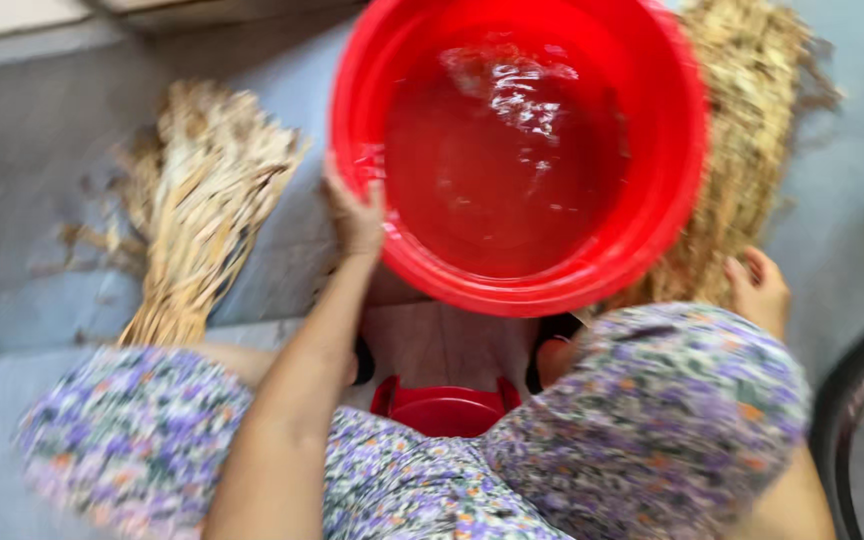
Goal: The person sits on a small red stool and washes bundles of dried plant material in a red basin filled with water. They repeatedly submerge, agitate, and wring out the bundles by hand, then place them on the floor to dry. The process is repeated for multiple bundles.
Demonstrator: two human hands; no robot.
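Head view: left hand (pixel 355 215) is gripping the round red plastic basin (pixel 652 215) at nine o'clock.
Right hand (pixel 760 290): resting half-open at four o'clock, touching the dry straw bundle (pixel 742 130), holding nothing.
Advice: the rippling water (pixel 512 160) is calling for a level, two-handed hold.

A single head-worn camera looks almost straight down from the seated person's own height, close over their knees in flowered cloth (pixel 402 470). Its view centres on the red basin (pixel 672 150) of water, which fills the upper middle of the frame, with the grey floor (pixel 22 170) spreading out to either side of the basin. Motion blur softens the whole picture, and no second view overlaps it.
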